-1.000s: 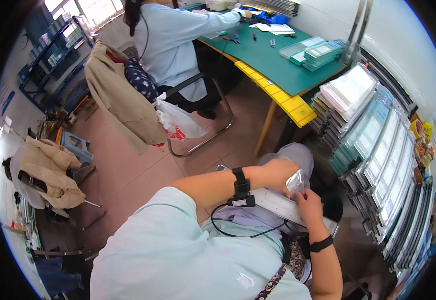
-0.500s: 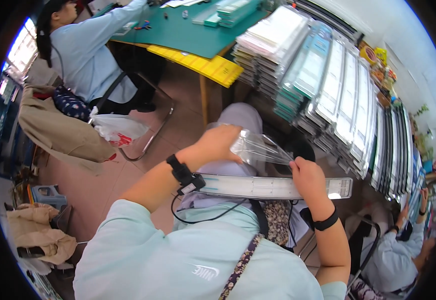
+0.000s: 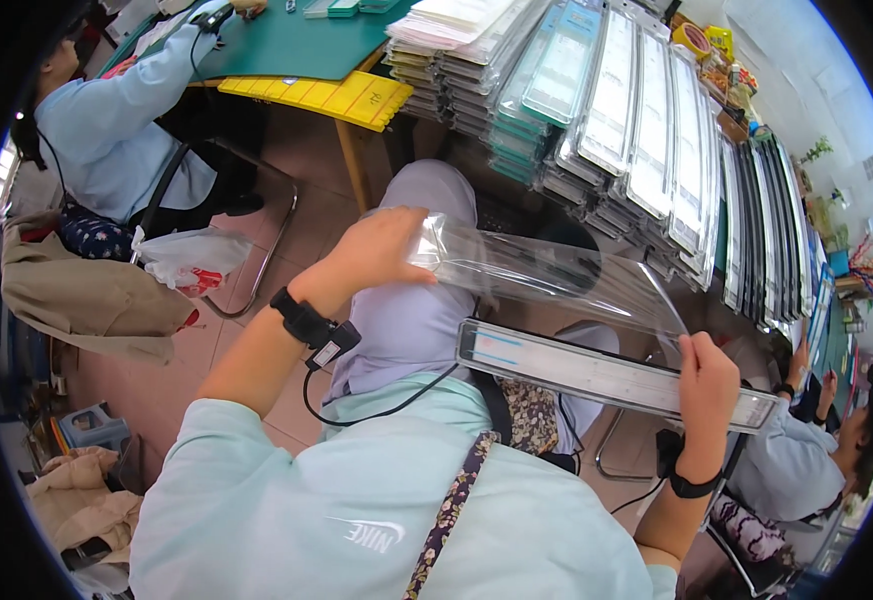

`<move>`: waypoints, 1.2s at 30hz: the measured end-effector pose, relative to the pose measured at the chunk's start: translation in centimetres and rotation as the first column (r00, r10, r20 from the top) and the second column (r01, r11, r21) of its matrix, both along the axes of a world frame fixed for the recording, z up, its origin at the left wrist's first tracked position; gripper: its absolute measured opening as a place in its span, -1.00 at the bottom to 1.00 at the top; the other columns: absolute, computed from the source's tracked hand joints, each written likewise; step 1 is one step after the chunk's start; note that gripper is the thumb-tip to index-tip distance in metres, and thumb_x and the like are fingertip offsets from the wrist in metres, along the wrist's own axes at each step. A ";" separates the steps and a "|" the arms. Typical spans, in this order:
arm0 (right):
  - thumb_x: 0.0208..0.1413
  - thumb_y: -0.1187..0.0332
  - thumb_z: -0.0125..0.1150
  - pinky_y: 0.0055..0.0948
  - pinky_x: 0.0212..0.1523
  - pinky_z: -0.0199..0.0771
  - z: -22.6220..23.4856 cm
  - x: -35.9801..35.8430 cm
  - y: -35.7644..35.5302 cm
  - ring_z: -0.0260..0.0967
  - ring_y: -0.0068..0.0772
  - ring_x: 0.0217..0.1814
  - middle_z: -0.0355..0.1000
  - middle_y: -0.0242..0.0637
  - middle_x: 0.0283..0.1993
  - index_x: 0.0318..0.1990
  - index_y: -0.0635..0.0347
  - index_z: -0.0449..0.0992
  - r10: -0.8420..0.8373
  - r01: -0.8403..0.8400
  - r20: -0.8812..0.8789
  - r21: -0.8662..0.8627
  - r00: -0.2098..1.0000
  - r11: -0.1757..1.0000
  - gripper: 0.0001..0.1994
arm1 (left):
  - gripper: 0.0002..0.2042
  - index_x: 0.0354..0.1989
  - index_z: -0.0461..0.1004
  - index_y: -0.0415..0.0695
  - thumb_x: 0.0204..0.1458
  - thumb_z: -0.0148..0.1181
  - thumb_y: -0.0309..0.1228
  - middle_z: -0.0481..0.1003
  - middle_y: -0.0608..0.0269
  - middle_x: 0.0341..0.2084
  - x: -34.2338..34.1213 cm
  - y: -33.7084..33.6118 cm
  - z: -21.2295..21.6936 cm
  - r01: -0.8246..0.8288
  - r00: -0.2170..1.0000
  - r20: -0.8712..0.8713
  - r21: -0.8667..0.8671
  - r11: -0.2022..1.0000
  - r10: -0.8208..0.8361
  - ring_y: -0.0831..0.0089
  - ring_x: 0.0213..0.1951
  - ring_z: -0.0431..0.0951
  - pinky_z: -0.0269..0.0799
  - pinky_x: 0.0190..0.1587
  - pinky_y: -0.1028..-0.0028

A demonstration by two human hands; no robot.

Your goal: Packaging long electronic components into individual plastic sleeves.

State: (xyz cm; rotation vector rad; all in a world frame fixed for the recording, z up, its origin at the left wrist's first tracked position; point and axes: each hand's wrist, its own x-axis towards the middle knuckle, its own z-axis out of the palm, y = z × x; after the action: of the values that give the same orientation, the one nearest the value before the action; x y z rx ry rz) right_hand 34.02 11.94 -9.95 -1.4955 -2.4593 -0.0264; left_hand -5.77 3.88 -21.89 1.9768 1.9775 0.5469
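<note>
A clear plastic sleeve [image 3: 557, 270] stretches between my two hands above my lap. My left hand [image 3: 382, 250] is closed on its left end, where the film is bunched and shiny. At the right end, my right hand [image 3: 709, 380] pinches the film in a fist. Below the sleeve lies a long, narrow, flat case [image 3: 577, 370] with a dark rim, a pale inside and blue-green stripes near its left end. It slants down to the right, and my right hand overlaps its right part. Whether that hand also grips the case, I cannot tell.
Tall stacks of similar long flat cases [image 3: 627, 120] stand ahead to the right. A green-topped table [image 3: 287, 45] with a yellow slatted panel [image 3: 327, 100] is ahead left. One co-worker [image 3: 107, 130] sits at left, another [image 3: 797, 450] at right. A jacket-draped chair [image 3: 87, 290] stands left.
My hands have moved apart, spreading the bunched sleeve into a long band. The case beneath has shifted right and now slants. The whole view has also swung.
</note>
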 end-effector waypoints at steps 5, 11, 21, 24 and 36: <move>0.09 0.36 0.05 -0.20 -0.58 0.08 2.6 2.5 -0.8 0.17 -0.01 -0.60 0.17 -0.08 -0.67 -0.57 0.25 0.22 -0.037 0.031 0.062 0.107 0.997 0.994 -0.74 | -0.24 0.05 0.26 -0.20 -0.39 0.39 -0.11 0.36 0.03 -0.06 0.0 -0.2 0.6 -0.012 1.000 0.027 -0.036 0.999 0.013 0.11 0.02 0.33 0.24 0.04 0.30; 0.10 0.45 0.01 -0.27 -0.50 0.20 7.1 7.8 -2.2 0.28 -0.05 -0.51 0.31 -0.10 -0.53 -0.42 0.29 0.39 -0.004 -0.058 0.124 0.494 0.992 0.867 -0.89 | -0.25 0.05 0.25 -0.21 -0.36 0.39 -0.13 0.35 0.04 -0.04 -0.2 -0.2 0.4 0.013 1.000 0.021 -0.037 0.999 -0.012 0.12 0.03 0.32 0.23 0.06 0.30; 0.06 0.52 0.02 -0.27 -0.52 0.30 9.3 6.1 -4.5 0.30 -0.12 -0.55 0.35 -0.11 -0.52 -0.30 0.37 0.39 0.243 -0.359 0.265 0.727 0.933 0.586 -0.90 | -0.61 -0.75 0.19 -0.17 -0.10 0.24 -0.26 0.15 0.11 -0.81 2.4 0.5 8.7 0.184 0.976 0.039 0.395 0.900 -0.216 0.18 -0.72 0.19 0.06 -0.65 0.33; 0.03 0.48 0.08 -0.31 -0.56 0.26 9.5 3.1 -4.5 0.29 -0.20 -0.57 0.33 -0.17 -0.53 -0.25 0.33 0.36 0.343 -0.430 0.271 0.686 0.899 0.587 -0.85 | -0.57 -0.78 0.14 -0.18 -0.09 0.22 -0.27 0.10 0.10 -0.81 4.9 0.7 12.6 0.305 0.913 0.109 0.454 0.837 -0.392 0.17 -0.72 0.13 0.01 -0.65 0.31; -0.05 0.35 0.21 -0.53 -0.62 0.16 9.9 -2.4 -5.2 0.20 -0.48 -0.65 0.24 -0.39 -0.61 -0.37 0.24 0.38 0.568 -0.613 0.302 0.610 0.766 0.502 -0.82 | -0.58 -0.31 0.47 -0.21 0.14 -0.12 -0.07 0.45 0.22 -0.50 12.9 3.4 18.9 0.703 0.479 0.588 0.186 0.686 -0.651 0.45 -0.41 0.43 0.31 -0.32 0.50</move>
State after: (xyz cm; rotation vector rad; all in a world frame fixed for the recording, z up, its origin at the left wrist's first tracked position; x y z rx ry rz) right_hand 31.62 6.76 0.00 -0.2936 -2.4415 -0.7727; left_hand 7.14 7.32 -3.02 1.9609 0.6915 0.7429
